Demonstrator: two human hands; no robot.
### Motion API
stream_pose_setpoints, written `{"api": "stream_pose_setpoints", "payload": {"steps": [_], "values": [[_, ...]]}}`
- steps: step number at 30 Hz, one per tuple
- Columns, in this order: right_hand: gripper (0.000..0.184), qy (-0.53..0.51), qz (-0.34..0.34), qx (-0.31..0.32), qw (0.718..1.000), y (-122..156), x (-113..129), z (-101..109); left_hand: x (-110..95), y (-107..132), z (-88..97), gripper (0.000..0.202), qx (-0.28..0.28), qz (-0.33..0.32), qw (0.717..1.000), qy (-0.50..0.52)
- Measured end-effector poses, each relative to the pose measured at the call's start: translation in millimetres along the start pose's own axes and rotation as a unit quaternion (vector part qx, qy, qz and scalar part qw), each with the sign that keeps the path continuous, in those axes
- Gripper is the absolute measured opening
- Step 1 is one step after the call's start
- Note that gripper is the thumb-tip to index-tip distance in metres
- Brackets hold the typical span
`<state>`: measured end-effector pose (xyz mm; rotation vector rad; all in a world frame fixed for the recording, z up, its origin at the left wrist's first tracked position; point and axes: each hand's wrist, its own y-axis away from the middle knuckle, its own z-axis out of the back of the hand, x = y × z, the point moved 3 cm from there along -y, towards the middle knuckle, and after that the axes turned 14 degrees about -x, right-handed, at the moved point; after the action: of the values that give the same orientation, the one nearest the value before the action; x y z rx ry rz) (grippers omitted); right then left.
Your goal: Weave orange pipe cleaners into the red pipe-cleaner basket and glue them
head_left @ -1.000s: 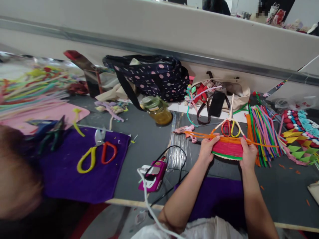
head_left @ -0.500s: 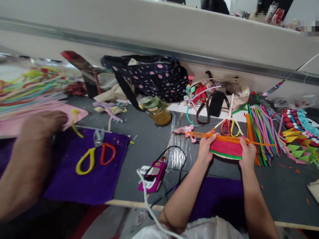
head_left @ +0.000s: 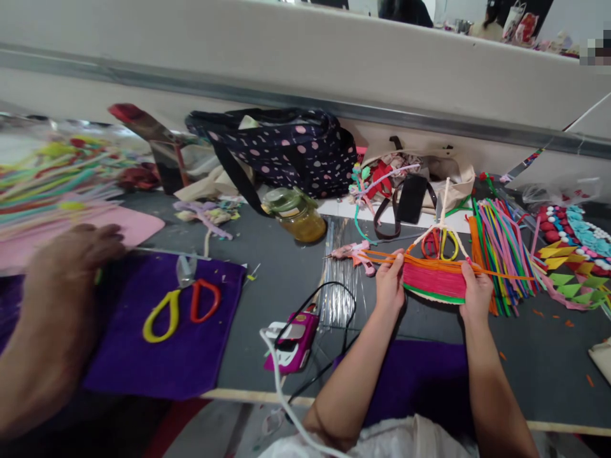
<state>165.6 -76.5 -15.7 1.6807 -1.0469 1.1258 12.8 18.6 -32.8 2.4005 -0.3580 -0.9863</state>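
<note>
A pipe-cleaner panel [head_left: 433, 283], pink with a green lower edge, is held level above the table. Long orange pipe cleaners [head_left: 424, 262] run across its top and stick out past both sides. My left hand [head_left: 391, 280] is closed at the panel's left end, its fingers on the orange strands. At the right end, my right hand [head_left: 476, 289] grips the panel with the thumb in front. Behind the panel, a cream pipe-cleaner triangle [head_left: 443, 210] rises, and scissors [head_left: 447, 245] with red and yellow handles show there; whether the triangle joins the panel I cannot tell.
Bundled coloured pipe cleaners [head_left: 506, 254] lie to the right. Pliers [head_left: 348, 251], a glass jar [head_left: 300, 219], a magenta device [head_left: 296, 337] with cables and a dotted bag [head_left: 286, 149] stand left. A co-worker's hand [head_left: 81, 254] is beside scissors [head_left: 184, 299] on purple cloth [head_left: 191, 362].
My left hand has shifted slightly left along the orange strands, while my right hand keeps its grip. The co-worker's hand has moved, and a yellow strand no longer shows by the purple cloth.
</note>
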Motion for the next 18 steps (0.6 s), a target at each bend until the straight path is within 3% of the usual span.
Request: {"api": "stream_pose_setpoints", "payload": {"steps": [6, 18], "values": [[0.03, -0.001, 0.002, -0.001, 1.0, 1.5, 2.3, 1.0, -2.2, -3.0, 2.0, 0.03, -0.007, -0.006, 1.0, 0.017], [0.032, -0.004, -0.012, -0.003, 1.0, 0.6, 2.2, 1.8, -9.9, -2.8, 2.8, 0.035, -0.037, 0.01, 0.999, 0.026]]}}
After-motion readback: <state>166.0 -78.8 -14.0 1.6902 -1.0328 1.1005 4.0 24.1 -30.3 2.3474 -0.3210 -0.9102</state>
